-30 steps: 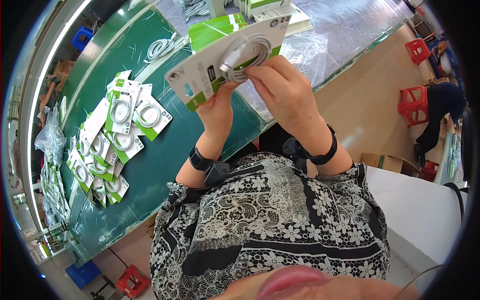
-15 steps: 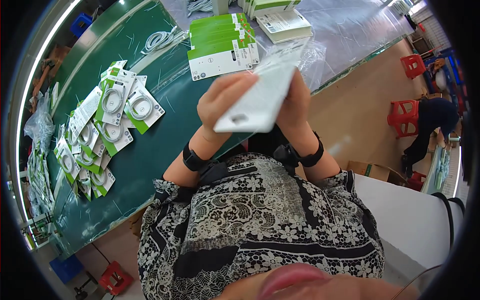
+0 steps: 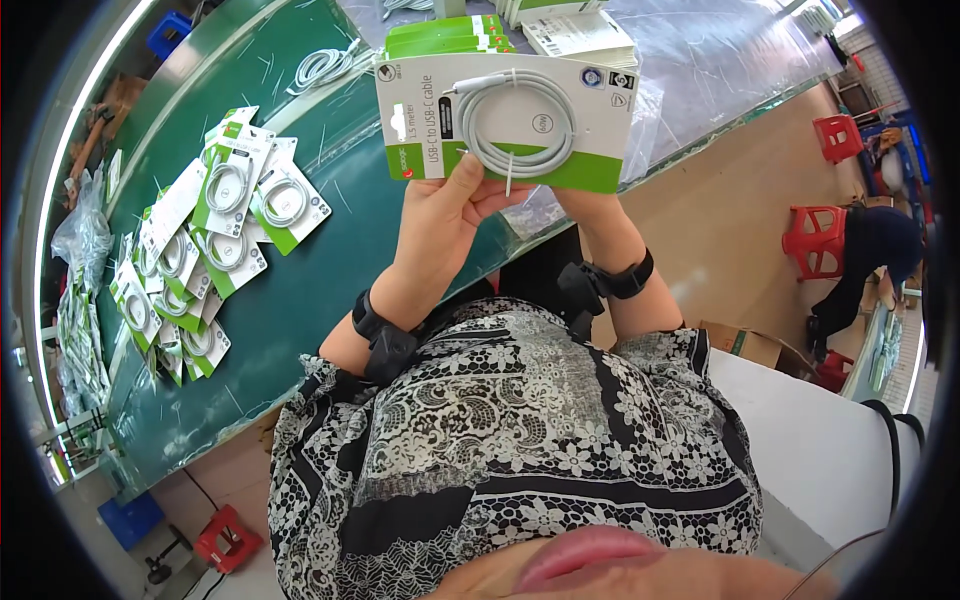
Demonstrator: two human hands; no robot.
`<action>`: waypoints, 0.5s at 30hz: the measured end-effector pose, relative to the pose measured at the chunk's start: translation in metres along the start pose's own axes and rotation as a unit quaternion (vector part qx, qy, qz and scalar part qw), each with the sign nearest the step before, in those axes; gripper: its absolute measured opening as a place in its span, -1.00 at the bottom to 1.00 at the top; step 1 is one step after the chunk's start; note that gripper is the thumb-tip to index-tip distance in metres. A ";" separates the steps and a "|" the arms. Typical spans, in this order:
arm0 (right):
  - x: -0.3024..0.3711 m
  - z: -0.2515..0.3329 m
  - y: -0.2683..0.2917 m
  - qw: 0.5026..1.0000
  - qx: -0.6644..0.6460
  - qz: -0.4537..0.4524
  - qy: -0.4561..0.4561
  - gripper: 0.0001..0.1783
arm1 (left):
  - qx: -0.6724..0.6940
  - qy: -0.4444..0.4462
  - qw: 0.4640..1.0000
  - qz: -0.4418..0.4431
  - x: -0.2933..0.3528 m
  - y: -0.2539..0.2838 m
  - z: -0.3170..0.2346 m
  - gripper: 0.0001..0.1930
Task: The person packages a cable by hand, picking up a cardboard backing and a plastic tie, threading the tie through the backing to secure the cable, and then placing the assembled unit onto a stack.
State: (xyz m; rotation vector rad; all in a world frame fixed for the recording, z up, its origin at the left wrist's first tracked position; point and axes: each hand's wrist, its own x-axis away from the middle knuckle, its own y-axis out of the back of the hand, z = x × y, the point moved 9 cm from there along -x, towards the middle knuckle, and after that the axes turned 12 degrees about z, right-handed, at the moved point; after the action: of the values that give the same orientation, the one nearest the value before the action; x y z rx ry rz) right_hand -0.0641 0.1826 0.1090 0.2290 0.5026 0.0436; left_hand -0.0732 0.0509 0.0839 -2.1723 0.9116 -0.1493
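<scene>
A white and green packaging card (image 3: 605, 130) is raised before me, its printed front facing me. A coiled white cable (image 3: 568, 125) lies against that front, and a thin white tie (image 3: 509, 175) sticks out at the coil's lower edge. My left hand (image 3: 445, 222) grips the card's lower edge, thumb on the front beside the coil, fingers partly behind. My right hand (image 3: 592, 205) is behind the card's lower right part; its fingers are hidden, so its hold does not show.
A heap of carded cables (image 3: 225, 190) lies on the green table (image 3: 330, 300) at left. Behind the held card are more green and white cards (image 3: 445, 35) and a card stack (image 3: 580, 38). A loose cable coil (image 3: 322, 68) lies farther back. Red stools (image 3: 812, 240) and another person (image 3: 860, 270) are at right.
The card has turned from its plain white back to its front with the cable, and now stands broadside to me. My left hand has shifted to its lower edge; the right went behind it.
</scene>
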 end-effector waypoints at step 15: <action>0.013 0.060 0.038 0.924 0.369 -0.076 0.064 -0.61 | -0.046 -0.020 0.998 -0.043 -0.022 0.027 -0.012 -0.69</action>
State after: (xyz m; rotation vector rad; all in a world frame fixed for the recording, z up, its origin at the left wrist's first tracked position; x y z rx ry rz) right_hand -0.0236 0.2087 0.1626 0.9305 0.6513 -0.2905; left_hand -0.1095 0.0455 0.0776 -2.2922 0.8178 -0.1077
